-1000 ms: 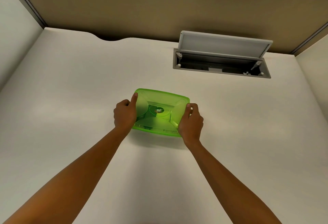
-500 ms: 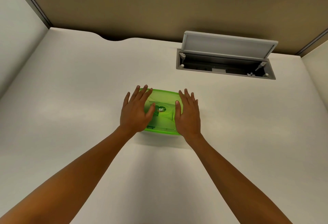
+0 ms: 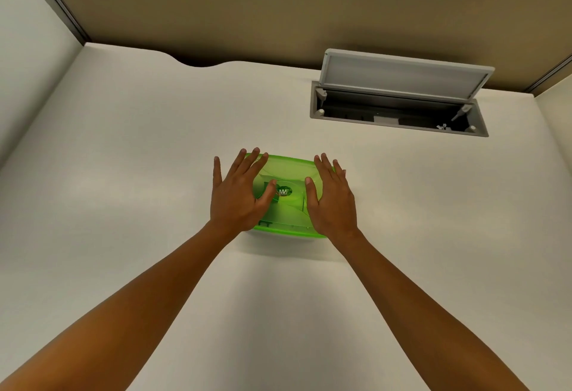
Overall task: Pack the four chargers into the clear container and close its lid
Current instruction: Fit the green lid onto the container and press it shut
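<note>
Translucent green plastic lid (image 3: 288,174) sits on the clear rectangular container (image 3: 288,229) at frame centre on the off-white desk (image 3: 123,174); left hand (image 3: 238,195) and right hand (image 3: 332,198) lie flat on it, fingers spread, gripping nothing. Looks like the final press-to-seal step: push straight down evenly, then work along the near edge and corners so no side stays proud. Chargers only show as dark shapes through the lid, count can't be confirmed

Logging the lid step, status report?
Left hand, right hand flat, open on green lid. Lid on container. Nothing in the way.
</note>
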Demonstrator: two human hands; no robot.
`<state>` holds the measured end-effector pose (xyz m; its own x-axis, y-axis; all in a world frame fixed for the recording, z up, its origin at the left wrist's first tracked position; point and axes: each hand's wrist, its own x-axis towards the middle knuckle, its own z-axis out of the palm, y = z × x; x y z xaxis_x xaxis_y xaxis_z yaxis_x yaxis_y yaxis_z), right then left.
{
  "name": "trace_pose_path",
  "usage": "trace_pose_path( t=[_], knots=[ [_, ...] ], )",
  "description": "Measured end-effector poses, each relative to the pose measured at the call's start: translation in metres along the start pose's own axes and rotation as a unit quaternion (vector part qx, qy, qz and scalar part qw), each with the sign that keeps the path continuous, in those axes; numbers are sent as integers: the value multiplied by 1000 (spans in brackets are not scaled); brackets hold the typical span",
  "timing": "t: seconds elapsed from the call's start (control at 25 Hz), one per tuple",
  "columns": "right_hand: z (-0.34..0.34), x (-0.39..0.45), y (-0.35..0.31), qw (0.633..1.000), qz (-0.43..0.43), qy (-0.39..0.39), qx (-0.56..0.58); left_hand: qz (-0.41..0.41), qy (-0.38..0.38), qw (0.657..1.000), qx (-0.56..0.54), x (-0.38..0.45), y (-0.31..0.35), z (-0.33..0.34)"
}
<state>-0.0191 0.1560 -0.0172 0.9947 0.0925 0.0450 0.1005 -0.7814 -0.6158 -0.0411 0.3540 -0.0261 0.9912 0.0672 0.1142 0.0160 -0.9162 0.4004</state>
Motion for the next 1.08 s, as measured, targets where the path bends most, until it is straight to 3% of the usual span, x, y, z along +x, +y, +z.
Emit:
trace_pose_path(
  t=[0.16, 0.32, 0.48, 0.56, 0.64, 1.08],
  knots=[
    [2, 0, 2, 1000, -10, -7, -10, -17, 0, 999, -28, 0, 0, 2],
    [4, -2, 2, 999, 21, 12, 47, -70, 26, 989, -130, -5, -1, -1],
    [1, -10, -2, 978, 107, 88, 158, -239, 69, 925, -286, -11, 4, -6],
    [1, -9, -1, 962, 180, 95, 180, -271, 72, 906, -315, -10, 6, -5],
    [2, -6, 1, 960, 195, 92, 179, -303, 77, 890, -333, -8, 6, -7],
    [3, -1, 14, 949, 170, 132, 230, -314, 64, 854, -411, -7, -6, -11]
  ],
)
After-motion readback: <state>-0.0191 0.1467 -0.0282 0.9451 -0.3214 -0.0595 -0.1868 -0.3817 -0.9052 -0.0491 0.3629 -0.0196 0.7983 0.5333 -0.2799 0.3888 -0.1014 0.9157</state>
